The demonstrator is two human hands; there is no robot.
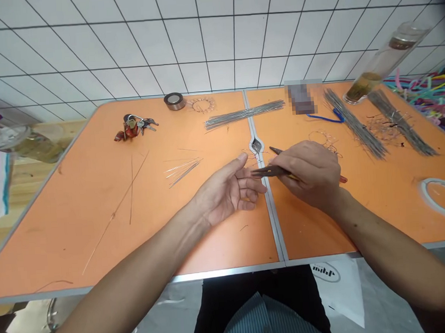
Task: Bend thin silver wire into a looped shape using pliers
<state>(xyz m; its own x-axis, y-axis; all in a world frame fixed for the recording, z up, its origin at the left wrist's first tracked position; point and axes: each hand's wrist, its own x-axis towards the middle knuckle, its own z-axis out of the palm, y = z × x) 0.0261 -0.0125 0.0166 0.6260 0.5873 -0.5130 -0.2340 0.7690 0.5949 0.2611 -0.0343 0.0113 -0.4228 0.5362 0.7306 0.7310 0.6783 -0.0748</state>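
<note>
My left hand (233,188) is turned palm up over the table's seam. Its thumb is raised apart from the loosely curled fingers, and I make out nothing gripped in it. My right hand (313,173) is closed round dark needle-nose pliers (270,171), whose jaws point left and reach the left fingers. Another dark pointed tip (275,150) sticks out above the same hand; whether it belongs to a second tool I cannot tell. A red handle end (343,179) shows behind the hand. Faint thin wire lies near the left thumb.
Wire bundles lie at the back (244,116) and right (355,124). Short wires (185,173) lie left of my hands. Black tape (174,101), a keyring (135,126), a white tape roll (428,199) and a tall glass jar (384,63) stand around the orange table (95,184).
</note>
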